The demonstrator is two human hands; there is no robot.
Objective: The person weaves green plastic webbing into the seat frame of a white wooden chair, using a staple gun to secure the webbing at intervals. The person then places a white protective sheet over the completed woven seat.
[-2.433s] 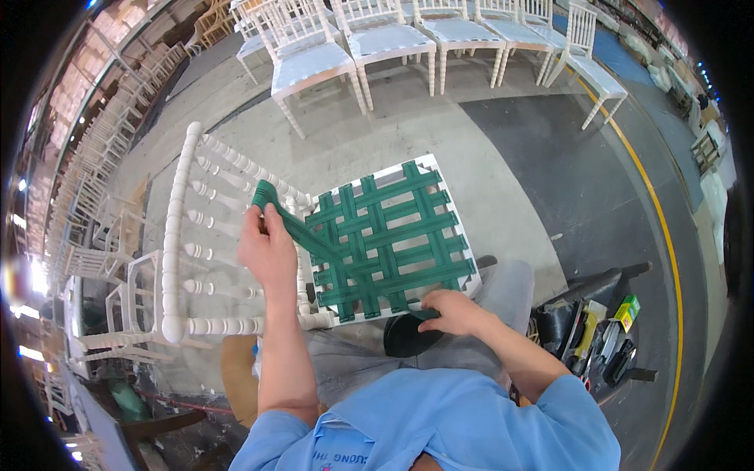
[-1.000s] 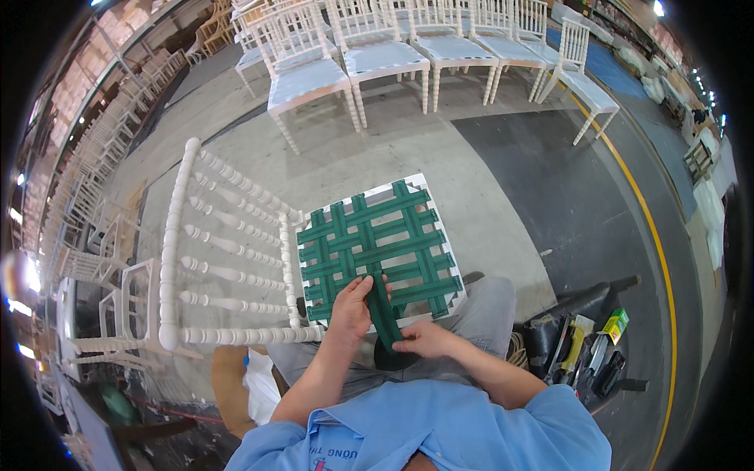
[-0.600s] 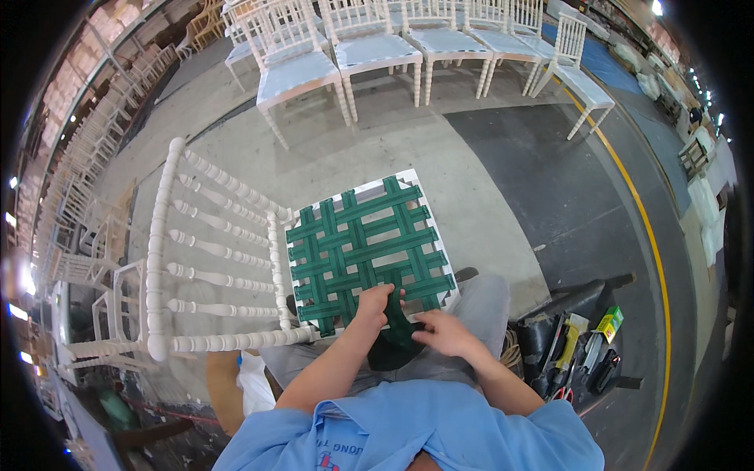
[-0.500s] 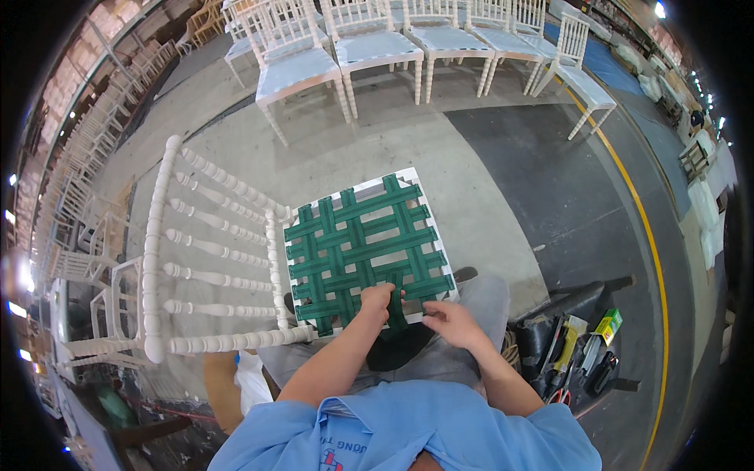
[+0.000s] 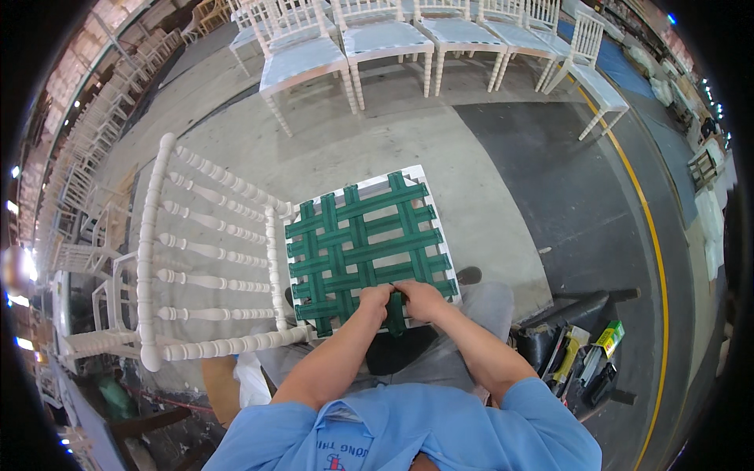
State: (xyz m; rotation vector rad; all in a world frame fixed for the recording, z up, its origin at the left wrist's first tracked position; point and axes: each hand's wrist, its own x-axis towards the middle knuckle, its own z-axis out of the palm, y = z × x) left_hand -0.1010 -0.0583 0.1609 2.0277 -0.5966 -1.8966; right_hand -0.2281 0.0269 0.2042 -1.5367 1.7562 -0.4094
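Green woven webbing seat point(image 5: 365, 243) w/ white frame sits centre of view, just far of the person's lap; straps cross over/under in a lattice. One loose green webbing strap point(image 5: 395, 314) hangs at the seat's near edge, near-right of centre, running down toward the lap.

Left hand point(image 5: 375, 299) & right hand point(image 5: 420, 300) meet at that near edge, touching each other. Both curled tight, fingers pinched on the strap where it meets the weave. Left knuckles face far; right hand's just right of strap. Can't tell exactly which finger grips what, too small.

The seat belongs to a white turned-spindle wooden chair point(image 5: 200, 259) lying on its side, backrest stretching left, top rail at far left, spindles in a row btwn rails.

Person wears a light blue shirt point(image 5: 408, 432) at near edge, grey trousers point(image 5: 487, 302) under the seat's near side.

Right & near: cluster of black, yellow & green hand tools point(image 5: 585, 357) on the floor. Far: row of white chairs w/ pale cushions point(image 5: 393, 39) upright on grey concrete floor point(image 5: 377, 133). Curved yellow floor line point(image 5: 652, 243) runs down the right. More stacked white chair frames point(image 5: 71, 180) along the left rim.
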